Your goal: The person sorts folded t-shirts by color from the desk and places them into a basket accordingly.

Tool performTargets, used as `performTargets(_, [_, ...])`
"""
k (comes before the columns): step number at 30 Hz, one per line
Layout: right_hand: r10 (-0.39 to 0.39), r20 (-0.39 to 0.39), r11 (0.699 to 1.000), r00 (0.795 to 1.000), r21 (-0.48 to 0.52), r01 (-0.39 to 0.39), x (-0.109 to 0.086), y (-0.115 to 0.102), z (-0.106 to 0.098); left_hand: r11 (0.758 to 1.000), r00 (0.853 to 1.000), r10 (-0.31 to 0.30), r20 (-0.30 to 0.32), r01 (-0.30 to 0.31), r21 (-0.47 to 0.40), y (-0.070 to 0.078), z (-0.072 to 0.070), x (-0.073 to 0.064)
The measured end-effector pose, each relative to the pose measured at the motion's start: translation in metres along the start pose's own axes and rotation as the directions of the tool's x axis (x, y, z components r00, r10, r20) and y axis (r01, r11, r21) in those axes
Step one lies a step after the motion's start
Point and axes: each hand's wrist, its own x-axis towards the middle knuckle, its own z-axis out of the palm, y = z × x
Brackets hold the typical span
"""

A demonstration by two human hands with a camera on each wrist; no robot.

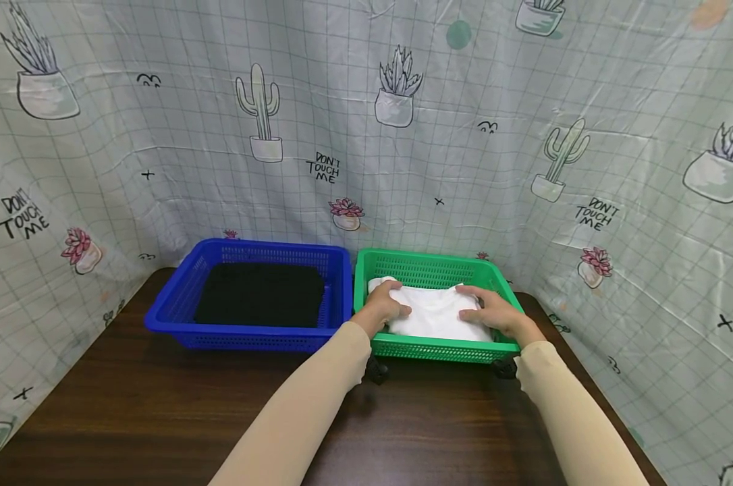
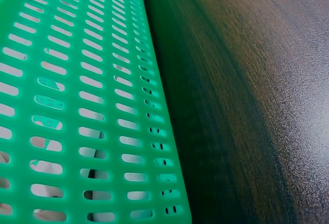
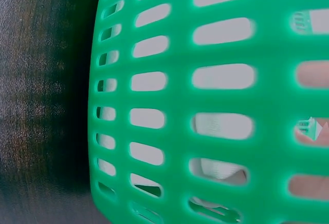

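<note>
A folded white cloth [image 1: 433, 314], with a curved edge like a neckline along its back, lies inside the green basket [image 1: 436, 349]. My left hand [image 1: 380, 305] is at the cloth's left side, its fingers and thumb spread apart and touching the top. Opposite it, my right hand [image 1: 494, 312] reaches over the right end, index finger stretched to the back edge and thumb lower down. Both wrists cross the basket's front rim. Through the slots of the basket wall [image 3: 180, 98], the right wrist view shows white cloth and parts of fingers. The left wrist view shows mostly slotted wall [image 2: 72, 100].
Close beside the green basket on the left stands a blue basket [image 1: 251, 337] holding a flat black fabric-like thing [image 1: 260, 293]. Both baskets stand on a dark brown wooden table [image 1: 178, 412]. A patterned curtain [image 1: 318, 108] hangs behind and on both sides.
</note>
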Motion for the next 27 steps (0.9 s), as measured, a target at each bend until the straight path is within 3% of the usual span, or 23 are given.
performTargets(10, [0.023, 0.007, 1.000, 1.000, 0.008, -0.023, -0.001, 0.001, 0.000, 1.000, 0.999, 0.005, -0.042, -0.005, 0.009, -0.002, 0.004, 0.003])
performTargets(21, [-0.001, -0.004, 1.000, 1.000, 0.018, 0.002, -0.001, 0.000, 0.001, 1.000, 0.999, -0.004, -0.048, 0.004, 0.000, -0.002, 0.004, 0.006])
performTargets(27, [-0.031, -0.035, 0.999, 0.999, 0.016, 0.032, -0.002, -0.004, 0.001, 1.000, 1.000, 0.008, -0.021, -0.008, -0.022, 0.004, -0.004, -0.004])
